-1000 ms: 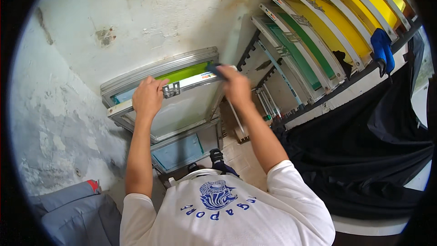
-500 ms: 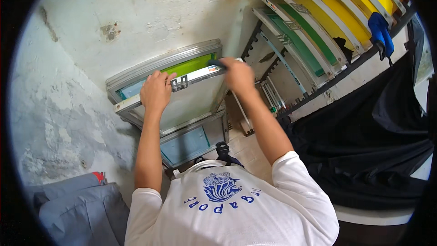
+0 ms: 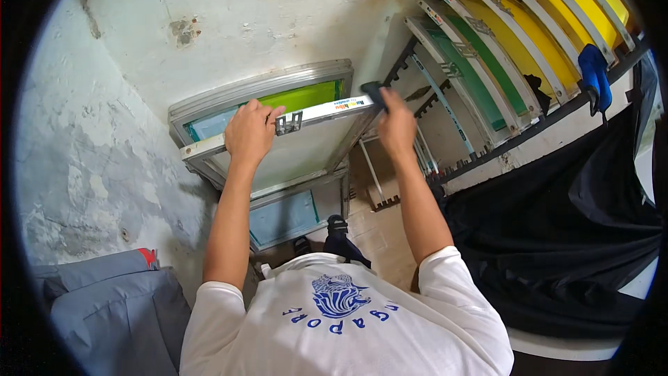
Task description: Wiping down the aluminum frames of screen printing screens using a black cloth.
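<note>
A silver screen-printing frame [image 3: 325,112] with pale mesh leans in front of me, its top bar sloping up to the right. My left hand [image 3: 248,134] is closed over that bar left of its middle, beside a small metal clip [image 3: 289,122]. At the bar's right end, my right hand [image 3: 398,125] holds a small black pad-like thing [image 3: 374,95] against the corner; its exact kind is unclear. Behind stands another metal frame [image 3: 264,80] with a green and light-blue screen, against the wall. Below is a frame with a blue panel [image 3: 285,221].
To the right, a dark slotted rack [image 3: 497,145] holds several frames with yellow and green screens [image 3: 487,108]. A blue cloth-like item [image 3: 595,80] hangs there above a black cloth [image 3: 557,216]. Grey fabric [image 3: 118,306] lies at lower left, beside the peeling wall [image 3: 104,181].
My right hand has slid the black thing rightward along the top bar to its end, uncovering a coloured label. My left hand keeps its grip on the bar.
</note>
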### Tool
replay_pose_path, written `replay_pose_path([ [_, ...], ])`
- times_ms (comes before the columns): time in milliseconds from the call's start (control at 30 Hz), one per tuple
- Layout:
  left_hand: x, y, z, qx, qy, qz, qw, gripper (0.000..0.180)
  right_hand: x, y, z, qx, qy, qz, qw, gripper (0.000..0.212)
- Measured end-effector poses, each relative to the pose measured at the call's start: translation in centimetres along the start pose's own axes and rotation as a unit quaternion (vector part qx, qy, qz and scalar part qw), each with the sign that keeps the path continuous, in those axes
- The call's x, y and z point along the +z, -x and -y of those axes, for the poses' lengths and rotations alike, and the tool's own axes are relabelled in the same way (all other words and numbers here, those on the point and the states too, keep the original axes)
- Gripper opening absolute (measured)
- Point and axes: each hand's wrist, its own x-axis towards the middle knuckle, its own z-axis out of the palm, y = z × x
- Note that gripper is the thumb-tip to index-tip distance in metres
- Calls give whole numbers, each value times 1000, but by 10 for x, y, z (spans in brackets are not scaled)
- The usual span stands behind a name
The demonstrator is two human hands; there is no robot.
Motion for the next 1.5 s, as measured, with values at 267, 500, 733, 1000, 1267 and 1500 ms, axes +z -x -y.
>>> replay_pose_path([
  [267, -1, 3, -5, -22, -16, -4, 1000, 41, 18, 49, 40, 67, -15, 19, 997, 73],
  [500, -2, -2, 7, -10, -35, -18, 999, 36, 32, 37, 29, 102, -6, -67, 993, 49],
  [733, -32, -18, 2, -14, -44, -2, 999, 29, 66, 52, 127, 74, -162, 66, 982, 19],
  [1000, -20, 10, 38, -13, -49, -13, 999, 32, 71, 59, 88, 162, -189, -111, 962, 16],
  [1267, -37, 16, 69, -29, -43, -26, 998, 36, 89, 72, 158, 33, -321, -22, 946, 14],
  [1500, -42, 22, 77, -53, -44, -23, 997, 38, 97, 67, 108, 180, -325, -72, 926, 18],
])
